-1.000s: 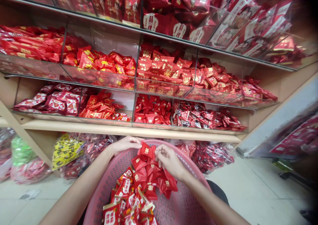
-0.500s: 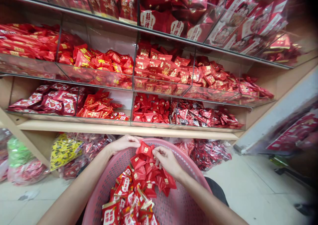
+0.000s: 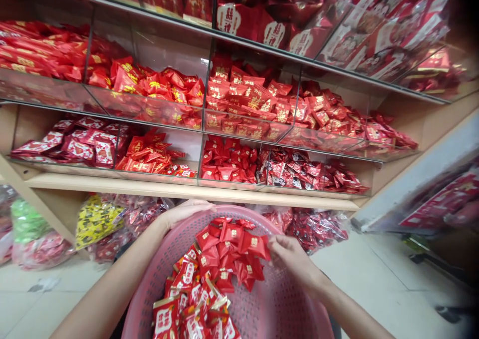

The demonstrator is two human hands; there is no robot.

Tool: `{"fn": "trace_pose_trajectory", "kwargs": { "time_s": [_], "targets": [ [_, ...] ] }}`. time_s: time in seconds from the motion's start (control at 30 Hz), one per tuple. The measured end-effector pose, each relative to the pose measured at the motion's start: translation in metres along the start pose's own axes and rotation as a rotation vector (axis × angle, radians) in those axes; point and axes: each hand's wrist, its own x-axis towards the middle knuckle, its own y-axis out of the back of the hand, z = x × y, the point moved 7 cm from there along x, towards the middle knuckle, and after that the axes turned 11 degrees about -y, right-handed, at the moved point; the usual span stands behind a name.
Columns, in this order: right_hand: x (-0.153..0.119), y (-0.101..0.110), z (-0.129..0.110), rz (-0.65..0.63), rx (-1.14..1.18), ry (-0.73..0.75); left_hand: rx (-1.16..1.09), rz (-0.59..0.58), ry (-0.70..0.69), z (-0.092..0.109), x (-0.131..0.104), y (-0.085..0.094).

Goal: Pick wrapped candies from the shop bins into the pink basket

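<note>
A round pink plastic basket with holes in its wall stands in front of me. My left hand lies on its far-left rim, fingers stretched out; its thumb is hidden. My right hand is inside the right part of the basket, closed on one end of a small red candy packet with gold print. Beneath that packet is a pile of similar red packets. Nearer to me lie red and gold-edged packets with white labels.
Just beyond the basket rises a wooden shelf whose clear-fronted compartments hold red packets. Under it are plastic bags of goods, among them a yellow one and a green one. Pale floor tiles show at right.
My right hand has moved right and toward me, drawing a red packet across the pile. My left hand has left the packets' far edge and now rests on the rim.
</note>
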Motion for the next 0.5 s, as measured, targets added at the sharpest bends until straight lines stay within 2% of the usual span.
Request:
{"fn": "trace_pose_trajectory", "kwargs": {
  "time_s": [0.1, 0.2, 0.37, 0.5],
  "targets": [
    [-0.015, 0.005, 0.036, -0.071, 0.069, -0.245, 0.015, -0.004, -0.01, 0.001, 0.001, -0.001],
    [-0.022, 0.003, 0.059, -0.104, 0.167, -0.379, 0.007, -0.008, -0.003, 0.0, 0.002, -0.002],
    [-0.02, -0.008, 0.078, -0.133, 0.337, -0.499, -0.007, -0.011, -0.005, 0.001, 0.002, -0.003],
    [-0.015, -0.016, 0.089, -0.135, 0.377, -0.542, -0.009, -0.002, 0.011, 0.0, -0.001, -0.002]
  ]
}}
